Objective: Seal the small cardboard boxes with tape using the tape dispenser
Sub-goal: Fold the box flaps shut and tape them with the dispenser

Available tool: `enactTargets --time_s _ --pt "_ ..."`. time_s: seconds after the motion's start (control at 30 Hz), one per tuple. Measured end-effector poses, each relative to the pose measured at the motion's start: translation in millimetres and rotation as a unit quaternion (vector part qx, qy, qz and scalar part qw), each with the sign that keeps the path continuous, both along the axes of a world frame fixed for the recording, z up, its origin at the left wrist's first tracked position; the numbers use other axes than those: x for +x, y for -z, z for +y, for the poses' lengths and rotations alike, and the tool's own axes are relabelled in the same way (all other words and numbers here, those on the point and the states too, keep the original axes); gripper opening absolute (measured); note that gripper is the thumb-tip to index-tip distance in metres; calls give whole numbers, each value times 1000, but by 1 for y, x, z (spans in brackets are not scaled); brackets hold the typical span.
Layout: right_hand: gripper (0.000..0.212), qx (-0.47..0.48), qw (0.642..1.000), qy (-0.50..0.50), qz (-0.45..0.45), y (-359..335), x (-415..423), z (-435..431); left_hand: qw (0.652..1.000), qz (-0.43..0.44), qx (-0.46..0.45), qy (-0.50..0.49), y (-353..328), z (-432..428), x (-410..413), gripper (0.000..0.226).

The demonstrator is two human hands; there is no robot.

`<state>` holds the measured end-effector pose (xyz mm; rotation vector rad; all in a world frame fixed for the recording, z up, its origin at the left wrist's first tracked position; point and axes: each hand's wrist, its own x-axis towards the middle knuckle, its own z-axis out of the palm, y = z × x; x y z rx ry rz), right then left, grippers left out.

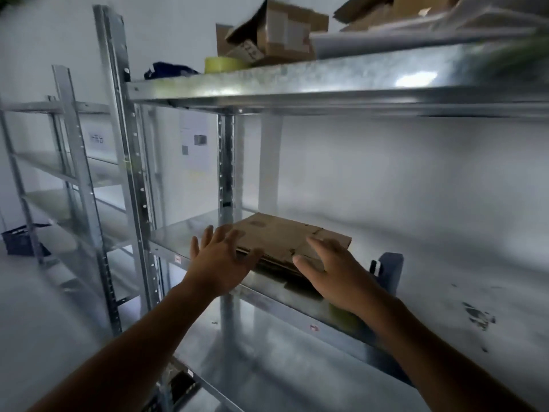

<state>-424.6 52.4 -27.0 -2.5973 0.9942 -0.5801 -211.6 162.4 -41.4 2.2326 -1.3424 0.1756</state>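
Both hands are wide open and grip nothing. The left hand (pixel 219 263) has its fingers spread and straight at the near left corner of a stack of flattened cardboard boxes (pixel 282 236), its thumb by the front edge. The blur hides whether it actually touches the stack. The right hand (pixel 329 269) lies flat-fingered over the stack's near right part, thumb pointing left along the front edge. The stack lies flat on the middle shelf (pixel 178 236) of a bare metal rack, close to the front lip. Just right of the right hand a blue-grey object (pixel 389 267) stands on the same shelf, too unclear to name. On the upper shelf (pixel 297 81) sit a few open, tilted brown boxes (pixel 282 34), a yellowish roll of tape (pixel 221 64) at their left, and something dark blue (pixel 170 69) beyond it. A pale wall (pixel 416 188) runs behind the rack, with a printed sheet (pixel 194 144) stuck to it. A second metal rack (pixel 77 144) stands to the left, with a dark crate (pixel 20 242) on the floor by it. Both forearms are bare and reach up and forward from the bottom corners, converging on the stack with the backs of the hands toward the camera.
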Motion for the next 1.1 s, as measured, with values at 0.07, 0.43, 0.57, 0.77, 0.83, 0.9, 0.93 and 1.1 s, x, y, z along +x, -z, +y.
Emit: enactTargets --time_s 0.07,0.43,0.57,0.77,0.83,0.9,0.93,1.1 --pt "85 -5 1000 19 18 9 23 -20 1000 -2 13 1 7 -23 24 74" --pt "74 40 984 155 77 26 101 -87 996 39 75 10 16 -135 125 93" --pt "72 65 977 191 74 33 103 -103 986 70 131 75 24 -153 141 97" --pt "72 74 958 268 63 39 108 -98 990 70 109 59 38 -148 156 85" --pt "71 92 953 287 30 35 111 -95 992 70 85 70 42 -143 163 79" --pt "64 100 950 296 7 31 116 -89 993 68 54 86 48 -139 168 73" --pt "63 99 949 299 0 29 118 -85 992 72 44 95 49 -136 170 72" --pt "66 88 936 321 -112 26 124 -70 987 100 -11 123 51 -126 175 68"
